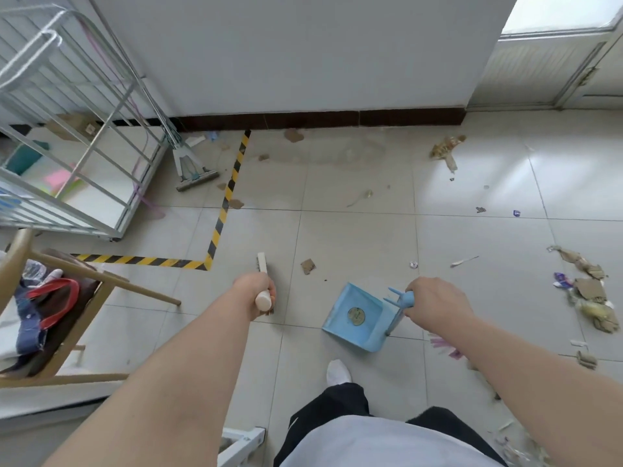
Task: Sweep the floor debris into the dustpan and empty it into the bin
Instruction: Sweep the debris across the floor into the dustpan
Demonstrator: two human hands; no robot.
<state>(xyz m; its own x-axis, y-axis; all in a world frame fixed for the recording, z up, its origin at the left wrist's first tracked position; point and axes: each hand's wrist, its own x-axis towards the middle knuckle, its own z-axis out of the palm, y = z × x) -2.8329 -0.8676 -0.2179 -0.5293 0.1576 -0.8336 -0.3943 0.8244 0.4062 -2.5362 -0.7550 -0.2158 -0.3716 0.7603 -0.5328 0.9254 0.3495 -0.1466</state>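
As hands [257, 287] [435, 305] grip broom [262, 263], dustpan [350, 316], debris [588, 287] scattered

Arms outstretched; left grip [259, 294] and right grip [435, 305] curled.

Bare forearms [188, 365], pale blue-grey shirt [371, 443], black trousers [337, 406] with small white mark, white-clad foot [338, 371].

Your left hand [256, 291] covers the middle of the broom [263, 299], so its bristles barely show. Your right hand [435, 308] hides the top of the dustpan handle [395, 320]. Your right forearm [522, 365] covers part of some pink litter [445, 346]. The rack [101, 146] and chair [101, 284] run off the left edge. The far-right scraps [515, 213] are too small to identify.
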